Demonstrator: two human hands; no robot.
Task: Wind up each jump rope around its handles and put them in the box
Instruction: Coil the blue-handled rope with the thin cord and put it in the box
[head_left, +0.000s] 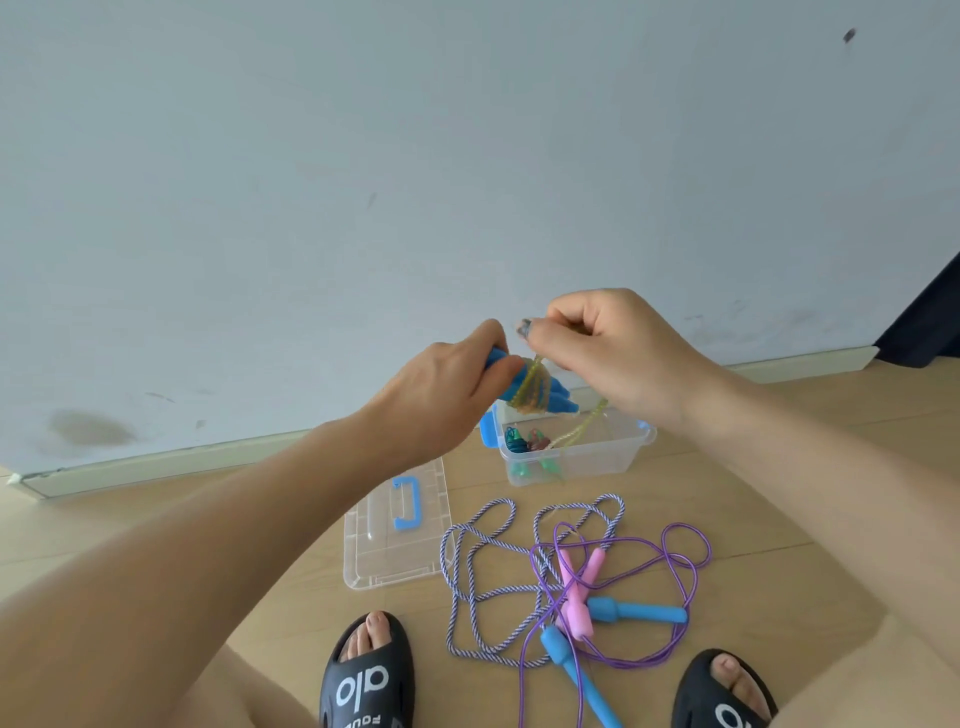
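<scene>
The left hand (447, 395) grips blue handles (550, 397) wrapped in yellow rope (530, 392), held above a clear box (576, 457) on the floor. The right hand (613, 353) pinches the rope's loose end. Nearer, two unwound ropes (571, 577) lie tangled beside the lid (397, 530).

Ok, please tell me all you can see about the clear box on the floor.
The clear box looks like transparent plastic, with a blue latch on its left end. It stands open on the wooden floor near the wall, its lid lying apart. Wound ropes with green handles lie inside; a yellow rope hangs in.
</scene>
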